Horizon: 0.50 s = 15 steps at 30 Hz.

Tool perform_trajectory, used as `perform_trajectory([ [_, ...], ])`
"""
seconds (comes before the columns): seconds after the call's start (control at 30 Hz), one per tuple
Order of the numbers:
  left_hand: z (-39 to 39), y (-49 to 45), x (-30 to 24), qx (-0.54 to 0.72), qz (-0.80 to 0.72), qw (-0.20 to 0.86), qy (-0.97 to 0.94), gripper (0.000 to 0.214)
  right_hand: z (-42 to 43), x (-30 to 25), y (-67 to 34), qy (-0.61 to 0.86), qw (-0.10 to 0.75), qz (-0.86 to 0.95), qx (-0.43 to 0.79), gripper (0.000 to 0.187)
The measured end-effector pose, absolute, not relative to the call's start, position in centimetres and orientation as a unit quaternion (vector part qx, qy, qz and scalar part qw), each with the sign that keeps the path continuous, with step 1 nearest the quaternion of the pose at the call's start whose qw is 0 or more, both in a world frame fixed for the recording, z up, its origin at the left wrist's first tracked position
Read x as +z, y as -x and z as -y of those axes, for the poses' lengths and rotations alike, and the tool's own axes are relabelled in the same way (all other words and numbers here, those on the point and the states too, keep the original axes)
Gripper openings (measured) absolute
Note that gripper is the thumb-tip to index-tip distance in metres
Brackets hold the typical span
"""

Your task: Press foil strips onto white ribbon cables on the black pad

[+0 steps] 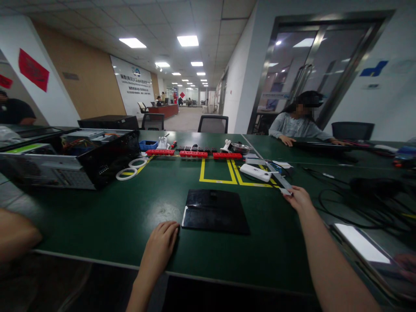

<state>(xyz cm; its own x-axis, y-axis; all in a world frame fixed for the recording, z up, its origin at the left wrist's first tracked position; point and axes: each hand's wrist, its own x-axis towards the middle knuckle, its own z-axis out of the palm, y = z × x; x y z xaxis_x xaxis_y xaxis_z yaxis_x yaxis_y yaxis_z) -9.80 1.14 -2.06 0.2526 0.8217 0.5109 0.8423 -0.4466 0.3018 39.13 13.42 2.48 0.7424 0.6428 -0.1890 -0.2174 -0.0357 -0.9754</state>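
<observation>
My left hand point(160, 243) rests palm down near the front of the green table, its fingers lying loosely with nothing visible under them. Just right of those fingertips lies a black glossy rectangular panel point(214, 212) with a pale strip at its left corner; whether they touch I cannot tell. Farther right, my right hand point(299, 199) is closed on the near end of a flat grey strip point(278, 177), with a small white piece at that end. A white oblong device point(256, 172) lies left of the strip, within the yellow tape markings point(219, 182).
An opened computer case point(87, 169) stands at left, with white rings point(127, 173) beside it. Red power-strip-like bars point(193, 154) and a blue tray point(148, 145) line the back. Black cables point(328, 203) and a bright-screened device point(362, 242) lie right. A co-worker point(299, 117) sits across.
</observation>
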Motion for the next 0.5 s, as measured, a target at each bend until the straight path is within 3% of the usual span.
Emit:
perform_trajectory([
  [0.23, -1.0, 9.7, -1.7, -0.322, 0.525, 0.016, 0.788, 0.024, -13.3, 5.9, -36.2, 0.597, 0.697, 0.200, 0.342, 0.026],
  [0.5, -1.1, 10.0, -2.1, -0.353, 0.529, -0.022, 0.771, 0.025, -10.8, 11.9, -28.8, 0.471, 0.662, 0.390, 0.432, 0.035],
])
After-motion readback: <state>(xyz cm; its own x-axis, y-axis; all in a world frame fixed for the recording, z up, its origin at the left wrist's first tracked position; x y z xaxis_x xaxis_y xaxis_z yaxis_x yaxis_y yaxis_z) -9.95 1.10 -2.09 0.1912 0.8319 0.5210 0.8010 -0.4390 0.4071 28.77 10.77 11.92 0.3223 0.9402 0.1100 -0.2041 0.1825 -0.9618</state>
